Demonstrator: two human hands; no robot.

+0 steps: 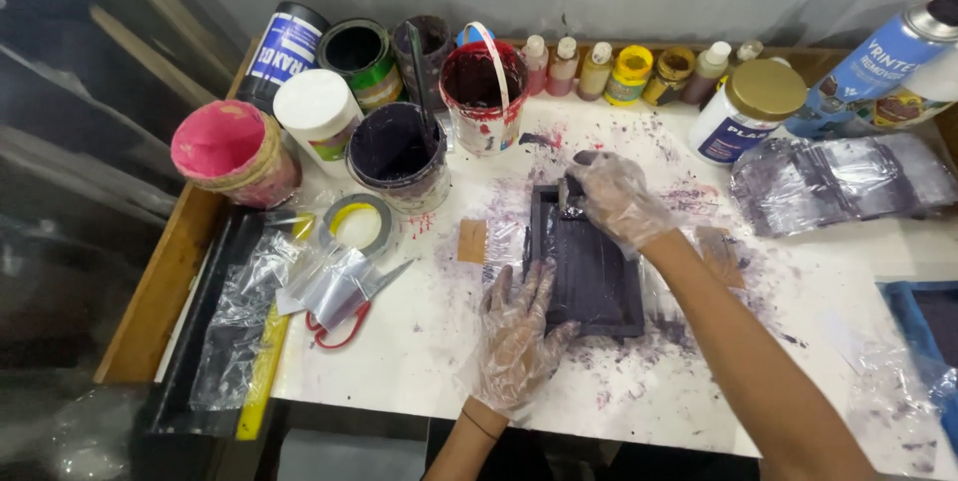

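1. Right in the middle of the white, ink-stained table [798,281] sits a dark rectangular tray [591,266], smeared purple-black inside.
2. Left hand [517,326], in a clear plastic glove, lies flat with fingers spread wide, pressing down on the tray's near left corner. It isn't gripping anything, just resting on it.
3. Right hand [619,200], also gloved, is at the tray's far end with fingers curled around a small tool [567,198]. Can't really tell what the tool is, it's mostly hidden by the glove.
4. Just behind the tray there's a red-stained bucket [484,92] with a white handle, and left of it a tub of dark purple ink [397,154] with a stick in it.
5. Further left: a pink-topped can [232,150], a roll of tape [356,226] and red-handled scissors [349,313] lying on plastic wrap.
6. Along the back edge stands a row of small bottles [629,70], plus a gold-lidded white jar [748,108].
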